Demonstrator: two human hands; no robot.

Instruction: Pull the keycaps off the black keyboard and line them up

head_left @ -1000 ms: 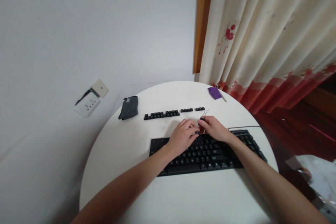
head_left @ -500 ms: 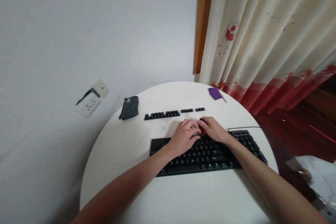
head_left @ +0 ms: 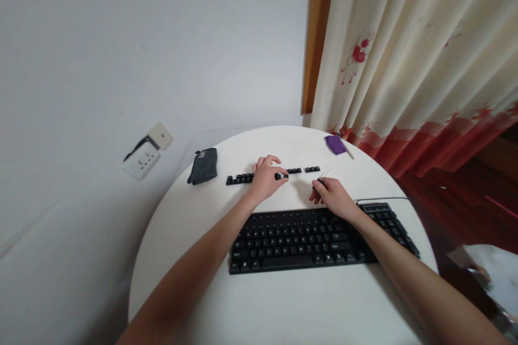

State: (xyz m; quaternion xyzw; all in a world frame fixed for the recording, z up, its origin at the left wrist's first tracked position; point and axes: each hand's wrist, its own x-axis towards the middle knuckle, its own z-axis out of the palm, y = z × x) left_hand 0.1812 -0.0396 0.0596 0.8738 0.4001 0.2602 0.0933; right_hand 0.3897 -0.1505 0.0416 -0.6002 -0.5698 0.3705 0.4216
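My left hand [head_left: 266, 179] is above the row of loose black keycaps [head_left: 239, 178], hiding the row's middle. Its thumb and forefinger pinch a small black keycap [head_left: 280, 176], while the other fingers reach forward over the row. My right hand [head_left: 332, 194] is closed on a keycap puller [head_left: 319, 182], a dark handle with thin wire loops sticking up from it. That hand is just behind the black keyboard [head_left: 291, 237], its forearm crossing the keyboard's right part. The keyboard's back edge shows between my two arms.
A dark zip pouch [head_left: 203, 166] lies at the left on the round white table [head_left: 307, 302]. Toward the back right is a purple cloth-like piece [head_left: 335, 144] with a pale stick. The keyboard cable [head_left: 382, 199] runs right. Wall and curtain [head_left: 388, 75] stand behind the table.
My left hand has moved from the keyboard's back edge forward and left to the keycap row, carrying a keycap. My right hand stays close to its earlier place, still holding the puller.
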